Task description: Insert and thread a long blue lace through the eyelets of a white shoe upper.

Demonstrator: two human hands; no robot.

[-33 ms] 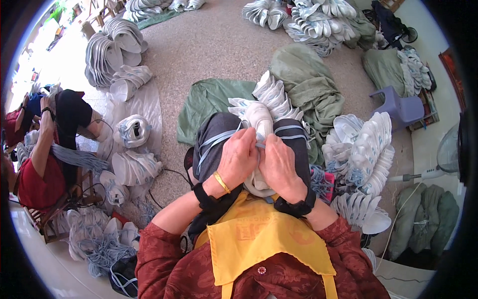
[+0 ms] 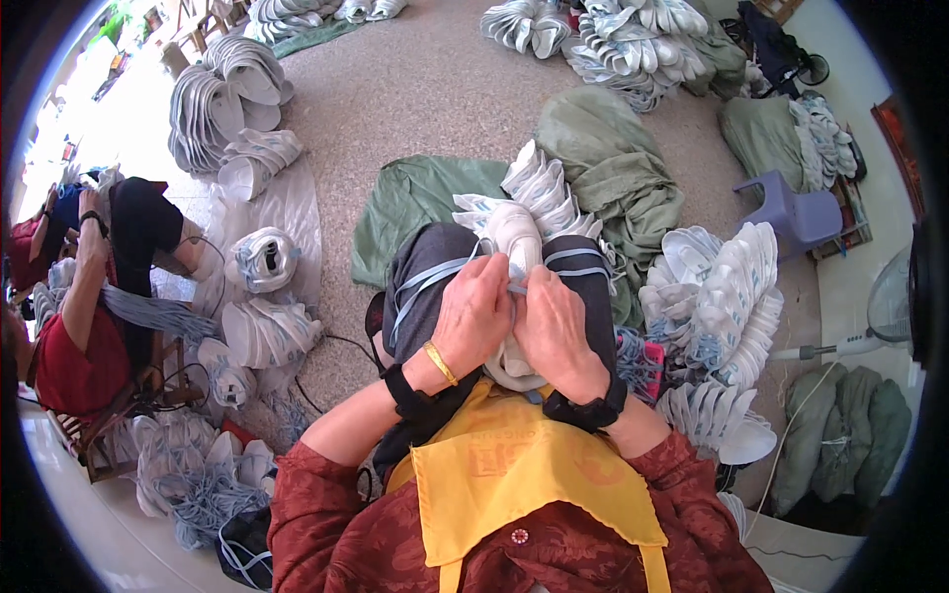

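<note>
A white shoe upper (image 2: 513, 233) lies lengthwise between my knees, its rounded end pointing away from me. My left hand (image 2: 473, 314) is closed over its left side, thumb and fingers pinched together. Opposite it, my right hand (image 2: 560, 331) is pinched in the same way. A short bit of light blue shoelace (image 2: 517, 289) shows between the fingertips of both hands, and a loop stands up beside the left fingers. More light blue laces (image 2: 432, 276) lie across my left thigh, and others (image 2: 579, 256) cross my right. The fingers hide the middle of the upper.
Beyond my knees, white uppers (image 2: 550, 193) rest near green sacks (image 2: 618, 168). Stacked uppers (image 2: 727, 296) and a pink basket (image 2: 651, 372) are at right, with a purple stool (image 2: 788, 212) and a fan (image 2: 895, 301). At left, a co-worker (image 2: 84, 336) sits by laces (image 2: 158, 312).
</note>
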